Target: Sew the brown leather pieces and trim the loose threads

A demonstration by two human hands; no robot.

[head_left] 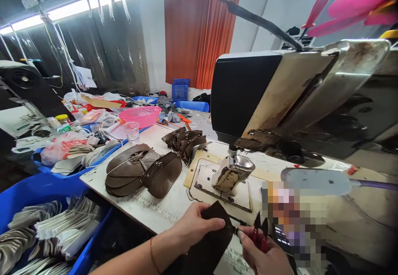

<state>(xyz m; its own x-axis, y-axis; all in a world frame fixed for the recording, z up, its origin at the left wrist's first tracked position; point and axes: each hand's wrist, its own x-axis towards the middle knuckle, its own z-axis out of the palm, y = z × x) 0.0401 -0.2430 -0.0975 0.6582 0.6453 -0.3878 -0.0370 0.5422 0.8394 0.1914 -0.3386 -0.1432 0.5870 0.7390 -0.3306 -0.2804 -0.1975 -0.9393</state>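
Tub [29, 188] of pale pieces [66, 225] at far left. Brown stacks [163, 176] on desk [155, 142], left of machine [244, 95]. Left hand [194, 227] clamped on panel [214, 242], just in front of machine. Snips [257, 225], blades apart, gripped in right hand [269, 261]; fingertips close by panel edge, contact unclear. Judged: trimming at edge. Likely called for: panel held firm, blades turned to edge.

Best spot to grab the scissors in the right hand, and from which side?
By the red handles, from the wearer's side: the scissors point upward, dark pointed blades apart, so the tips are best avoided. The right hand partly covers the handles, so it would probably need to loosen first.
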